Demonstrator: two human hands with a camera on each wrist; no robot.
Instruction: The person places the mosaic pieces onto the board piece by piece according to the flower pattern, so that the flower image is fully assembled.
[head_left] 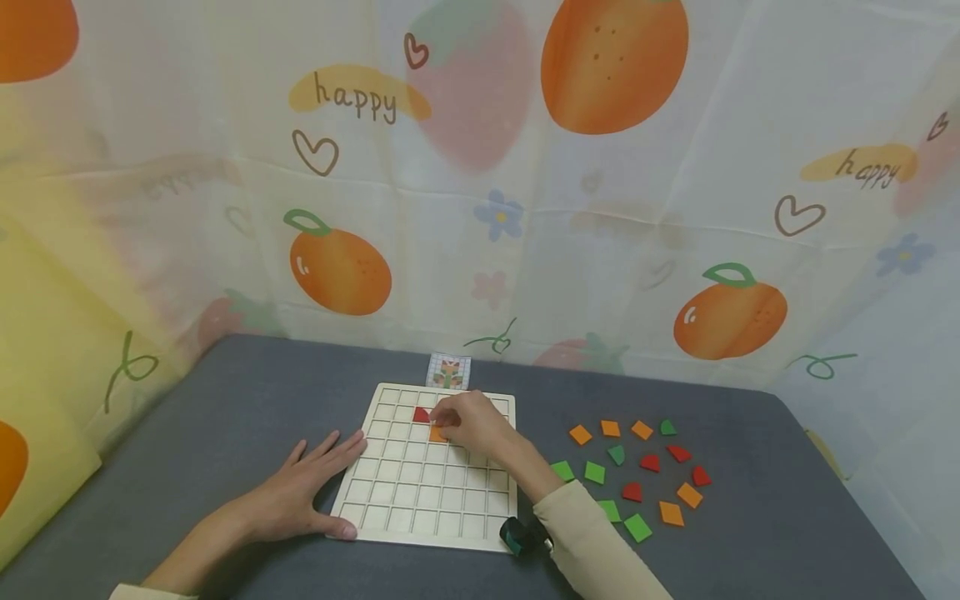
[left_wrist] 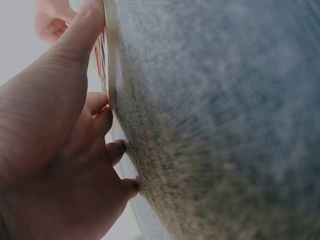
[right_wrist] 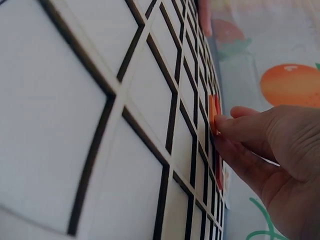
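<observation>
A white grid board with raised cell lines lies on the table. My left hand rests at its left side, fingers spread, thumb at the near left corner and fingertips at the left edge. Over the far part of the board, my right hand pinches at an orange square tile with thumb and fingers; in the right wrist view the thumb tip meets that orange tile. Just left of these fingertips a red tile with a curved side sits in a cell. Another red tile shows below the fingers in the right wrist view.
Right of the board, loose tiles lie scattered: orange squares, light green squares, red pieces and dark green ones. A small pattern card lies behind the board. A printed curtain hangs at the grey table's far edge.
</observation>
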